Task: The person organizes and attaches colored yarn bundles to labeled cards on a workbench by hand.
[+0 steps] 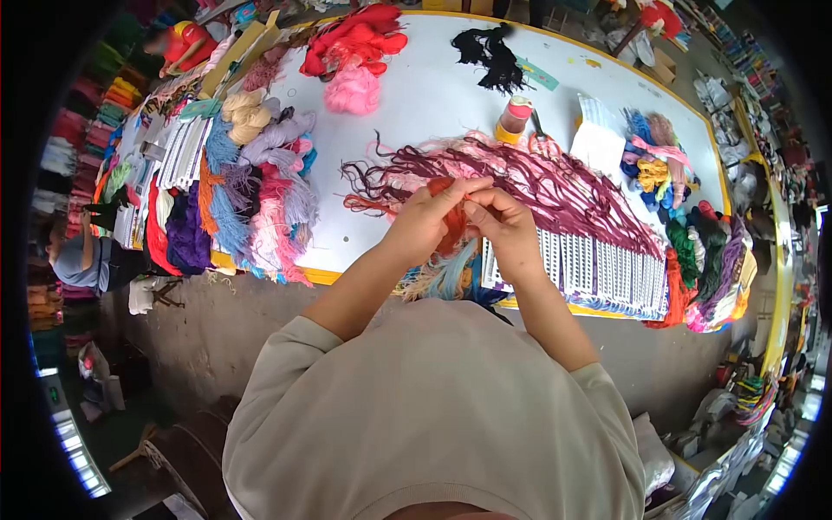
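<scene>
My left hand (419,224) is closed on a bundle of orange-red yarn (454,227) at the table's near edge. Close beside it, my right hand (510,232) pinches at the same bundle, thumb and forefinger together. Beyond both hands, maroon and pink yarn strands (555,186) lie spread across the white table (416,104). Below the right hand, white cards with rows of dark printed marks (598,273) line the near edge. Light blue and cream yarn (446,279) hangs under my hands.
Piled yarn skeins (230,199) cover the table's left side, with more skeins (711,260) at the right. A thread cone (515,117) stands near scissors (543,139). Red yarn (360,39) and black yarn (490,56) lie farther back. A person in red (189,45) is at the far left.
</scene>
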Available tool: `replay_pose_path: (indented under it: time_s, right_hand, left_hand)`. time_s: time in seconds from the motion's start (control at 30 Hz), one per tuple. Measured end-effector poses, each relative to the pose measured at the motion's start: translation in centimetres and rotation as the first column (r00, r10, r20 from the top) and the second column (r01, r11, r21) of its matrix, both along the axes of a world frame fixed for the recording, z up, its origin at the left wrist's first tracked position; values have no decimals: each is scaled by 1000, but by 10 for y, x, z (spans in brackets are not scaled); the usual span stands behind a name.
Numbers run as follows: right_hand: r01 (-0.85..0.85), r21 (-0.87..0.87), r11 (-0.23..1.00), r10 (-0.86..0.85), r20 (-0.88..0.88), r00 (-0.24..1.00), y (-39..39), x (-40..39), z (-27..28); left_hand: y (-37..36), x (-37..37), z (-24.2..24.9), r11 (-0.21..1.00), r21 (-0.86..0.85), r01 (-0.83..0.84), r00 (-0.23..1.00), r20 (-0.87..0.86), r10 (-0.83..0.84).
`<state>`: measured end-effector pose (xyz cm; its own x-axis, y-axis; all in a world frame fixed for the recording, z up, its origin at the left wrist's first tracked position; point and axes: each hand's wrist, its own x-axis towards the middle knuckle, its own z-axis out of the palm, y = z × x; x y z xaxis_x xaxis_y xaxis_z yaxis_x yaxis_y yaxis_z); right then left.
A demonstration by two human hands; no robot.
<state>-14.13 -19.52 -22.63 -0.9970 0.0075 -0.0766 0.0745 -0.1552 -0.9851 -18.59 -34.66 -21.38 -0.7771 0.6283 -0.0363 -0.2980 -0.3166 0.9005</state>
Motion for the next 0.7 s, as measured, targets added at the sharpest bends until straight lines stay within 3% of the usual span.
replay_pose_path:
  time_s: [0.03, 0.07, 0.37, 0.47, 0.67, 0.7]
  right_hand:
    - [20, -80, 997, -17, 34, 999, 0, 0, 4]
    - [41, -159, 986, -30, 69, 997, 0, 1, 7]
    - [7, -206, 979, 12, 89, 996, 3, 3, 4]
    - [5, -299, 954, 21, 83, 996, 5, 4, 4]
    - [7, -542, 840, 73, 127, 989, 13, 2, 5]
    - [9, -544, 839, 71, 127, 989, 15, 3, 5]
  left_hand:
    - [1, 0, 3, 997, 56, -45, 988, 147, 36]
    - [0, -1, 2, 997, 57, -45, 989, 146, 37]
    - [4, 3, 3, 987, 54, -154, 974, 179, 143]
    - [4, 3, -4, 982, 63, -177, 980, 103, 170]
    - [1, 0, -7, 978, 98, -186, 965, 205, 164]
    - [1, 0, -2, 970, 210, -125, 958, 278, 63]
